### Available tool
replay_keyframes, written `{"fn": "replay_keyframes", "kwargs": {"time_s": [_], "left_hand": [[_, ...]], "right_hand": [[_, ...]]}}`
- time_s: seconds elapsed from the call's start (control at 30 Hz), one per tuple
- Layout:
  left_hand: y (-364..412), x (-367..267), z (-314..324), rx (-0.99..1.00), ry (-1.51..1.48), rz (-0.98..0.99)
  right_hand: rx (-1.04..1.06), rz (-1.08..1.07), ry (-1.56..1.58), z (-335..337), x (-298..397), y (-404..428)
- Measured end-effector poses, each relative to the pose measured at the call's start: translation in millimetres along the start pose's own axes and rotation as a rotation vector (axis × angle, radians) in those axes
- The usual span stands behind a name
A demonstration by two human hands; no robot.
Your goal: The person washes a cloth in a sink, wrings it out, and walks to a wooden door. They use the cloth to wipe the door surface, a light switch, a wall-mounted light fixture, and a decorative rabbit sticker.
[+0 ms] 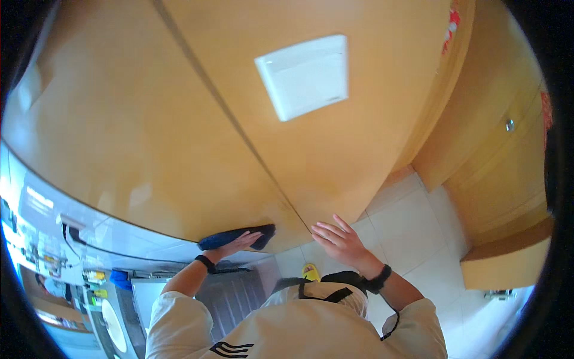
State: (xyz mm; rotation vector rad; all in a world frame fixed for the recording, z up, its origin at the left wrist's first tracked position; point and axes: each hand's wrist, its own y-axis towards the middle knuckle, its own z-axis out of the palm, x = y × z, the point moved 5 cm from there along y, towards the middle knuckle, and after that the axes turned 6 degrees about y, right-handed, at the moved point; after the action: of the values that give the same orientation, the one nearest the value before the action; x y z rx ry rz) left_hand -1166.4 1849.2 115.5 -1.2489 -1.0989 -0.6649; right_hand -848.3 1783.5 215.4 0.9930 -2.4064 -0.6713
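Note:
My left hand (244, 241) lies flat over a folded dark blue cloth (219, 238), pressing it to the light wood panel (148, 148) close to its lower left edge. My right hand (338, 242) holds nothing. Its fingers are spread beside the lower end of the dark seam (242, 132) that divides the panel; whether they touch the wood is hard to tell. Higher up, right of the seam, a white square plastic plate (309, 78) is fixed to the panel.
To the right is a wooden door (480, 134) with a small metal knob (510, 125). Pale floor tiles (403, 224) lie below. Left of me are a white tiled wall with a black cable (130, 253), a grey ridged surface (228, 300) and a washbasin (113, 325).

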Motion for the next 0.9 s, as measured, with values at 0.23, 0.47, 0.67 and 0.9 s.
{"fn": "replay_keyframes", "kwargs": {"time_s": [0.23,0.47,0.67,0.9], "left_hand": [[-60.1,76.1,-46.4,-0.211,-1.235,-0.757],[-19.9,147.8,-63.2,-0.422,-2.367,-1.752],[31.0,176.0,-59.9,-0.934,-3.167,-1.766],[59.1,235.5,-90.3,-0.595,-2.020,-1.523]], "right_hand": [[0.032,-0.008,0.089,13.1,35.9,31.7],[0.026,0.418,0.782,-6.9,50.0,74.0],[-0.059,0.642,1.170,-22.3,26.4,70.5],[-0.109,0.766,1.088,-61.0,-5.2,61.1]]}}
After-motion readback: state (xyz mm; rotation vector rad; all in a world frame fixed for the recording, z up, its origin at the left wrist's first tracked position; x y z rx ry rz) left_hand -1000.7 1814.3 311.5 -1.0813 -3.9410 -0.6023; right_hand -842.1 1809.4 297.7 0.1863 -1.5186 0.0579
